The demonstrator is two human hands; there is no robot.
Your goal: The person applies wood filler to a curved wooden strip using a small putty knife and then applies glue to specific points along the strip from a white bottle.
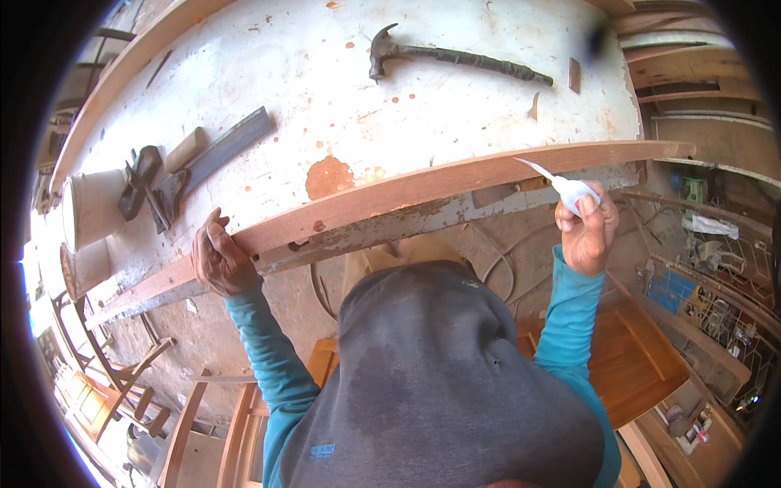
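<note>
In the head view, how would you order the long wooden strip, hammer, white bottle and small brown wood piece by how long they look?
Largest to smallest:
1. Long wooden strip
2. Hammer
3. White bottle, partly covered by fingers
4. Small brown wood piece

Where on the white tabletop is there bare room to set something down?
Between the saw and the hammer lies a wide, spotted patch; another opens between the hammer and the wooden strip. The left end is crowded: a white container and dark tools bunch beside the saw.
</note>
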